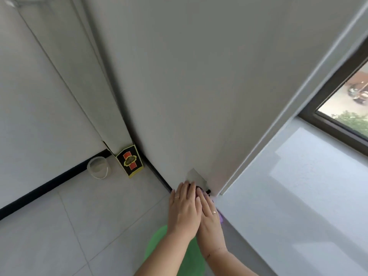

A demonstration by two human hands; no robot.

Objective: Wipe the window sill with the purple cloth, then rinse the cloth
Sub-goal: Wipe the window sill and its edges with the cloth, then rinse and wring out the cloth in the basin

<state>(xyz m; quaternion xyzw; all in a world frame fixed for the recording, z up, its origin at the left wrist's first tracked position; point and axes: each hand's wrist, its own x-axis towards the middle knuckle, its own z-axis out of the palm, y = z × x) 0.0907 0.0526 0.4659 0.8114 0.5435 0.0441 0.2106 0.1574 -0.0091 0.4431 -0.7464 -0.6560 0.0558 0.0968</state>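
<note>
Head view, looking steeply down: nearest, a green shape (175,253) sits under the forearms, too cut off to name; above it both hands lie flat, side by side and overlapping at the thumbs, at the left end of the sill (288,196) where it meets the wall corner; the left hand (184,212) is spread, its fingers straight and closed round nothing; the right hand (211,214) is likewise flat, pressing on the cloth (220,218), of which only a purple edge shows past the little-finger side and a scrap near the fingertips; neither grip is closed, both being open palms that hold the cloth down by pressure alone. I judge the wiping step to be in hand, at the sill's corner or its front edge, with rinsing not yet begun; the next move calls for steady downward pressure and a sweep rightward along the sill, keeping the cloth bunched under the palms so it does not slip off the edge. The sill is pale grey, smooth and bare, with a patch of sunlight on it; left of it the floor (79,226) is light tile with a black skirting; farther off a clear plastic cup (98,168) and a black-and-yellow box (130,161) stand at the foot of the wall; farthest right, a dark-framed window (342,108) shows greenery outside.
</note>
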